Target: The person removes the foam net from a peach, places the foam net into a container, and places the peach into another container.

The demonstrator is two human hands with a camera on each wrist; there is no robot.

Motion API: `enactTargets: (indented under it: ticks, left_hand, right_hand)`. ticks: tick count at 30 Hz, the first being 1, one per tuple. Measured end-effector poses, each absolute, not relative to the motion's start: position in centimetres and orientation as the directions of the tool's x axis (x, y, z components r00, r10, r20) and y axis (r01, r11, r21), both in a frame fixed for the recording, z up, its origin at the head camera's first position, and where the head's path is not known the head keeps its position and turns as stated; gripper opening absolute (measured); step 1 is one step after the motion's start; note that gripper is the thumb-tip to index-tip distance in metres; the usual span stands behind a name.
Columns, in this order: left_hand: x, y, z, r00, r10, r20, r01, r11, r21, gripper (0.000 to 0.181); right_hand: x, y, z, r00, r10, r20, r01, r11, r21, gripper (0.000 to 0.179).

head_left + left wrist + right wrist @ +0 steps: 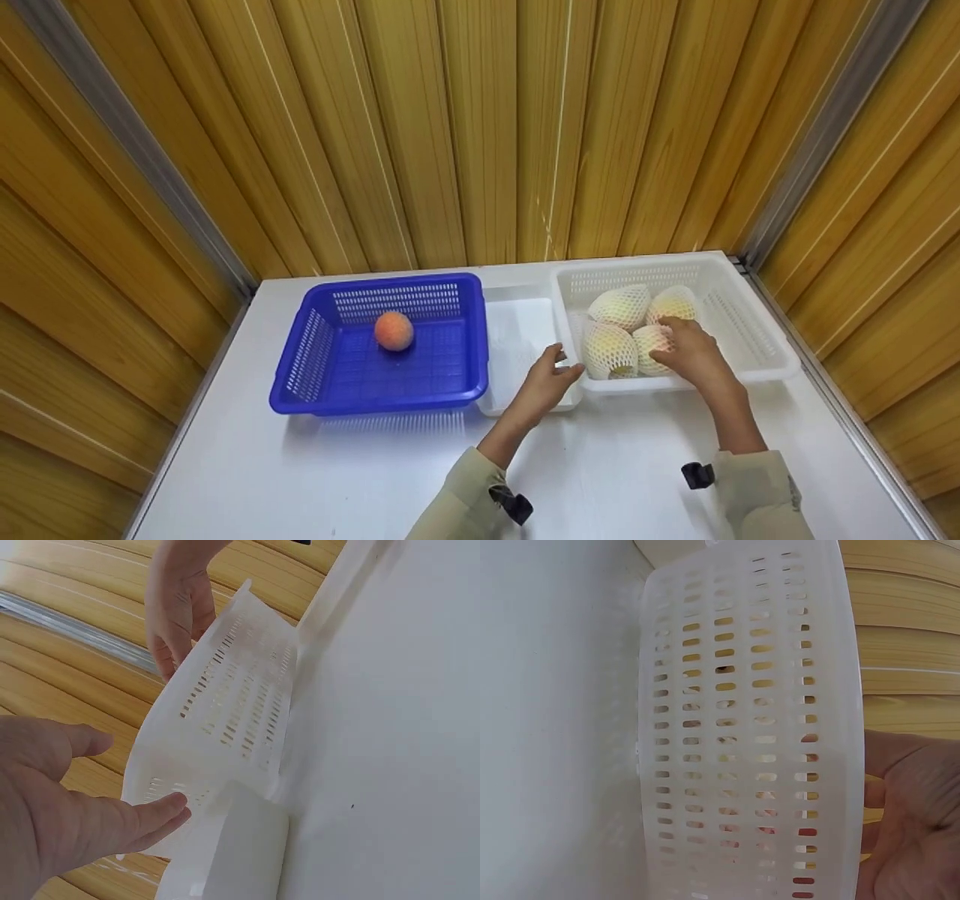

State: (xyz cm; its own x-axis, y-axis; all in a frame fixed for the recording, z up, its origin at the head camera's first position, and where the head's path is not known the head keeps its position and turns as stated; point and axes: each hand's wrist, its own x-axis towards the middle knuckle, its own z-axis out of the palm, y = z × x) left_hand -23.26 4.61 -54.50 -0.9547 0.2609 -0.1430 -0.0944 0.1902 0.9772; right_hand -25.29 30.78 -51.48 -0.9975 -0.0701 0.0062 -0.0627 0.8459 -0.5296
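Observation:
In the head view my right hand (691, 352) reaches over the front rim of the white basket (720, 371). Its thumb and fingers curve about a peach in a foam net (651, 346), the front right one of several. Beside it lie another netted peach (611, 351) at front left and two behind. The basket wall hides those fingertips in the right wrist view. My left hand (541, 386) hovers by the basket's front left corner, thumb and fingers apart and holding nothing. A bare orange-pink peach (394, 331) sits in the blue basket (386, 409).
Between the two baskets is a shallow white tray (525, 322), partly overlapped by the white basket. All stand on a white table (360, 480). Wood-patterned walls (480, 135) with metal corner posts enclose the back and sides.

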Motion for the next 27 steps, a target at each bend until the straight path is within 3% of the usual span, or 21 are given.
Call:
enactTargets:
  ticks: [16, 27]
  left_hand:
    - [-24.8, 5.4, -56.6, -0.955, 0.235, -0.181, -0.223, -0.169, 0.960, 0.050]
    - [-25.0, 5.5, -56.8, -0.956, 0.215, -0.198, -0.239, -0.185, 0.953, 0.048]
  right_hand:
    - [-26.1, 30.1, -52.3, -0.994, -0.098, -0.038, -0.067, 0.871, -0.487, 0.070]
    - [-27.0, 30.1, -51.5, -0.989, -0.123, -0.085, -0.075, 0.901, -0.427, 0.067]
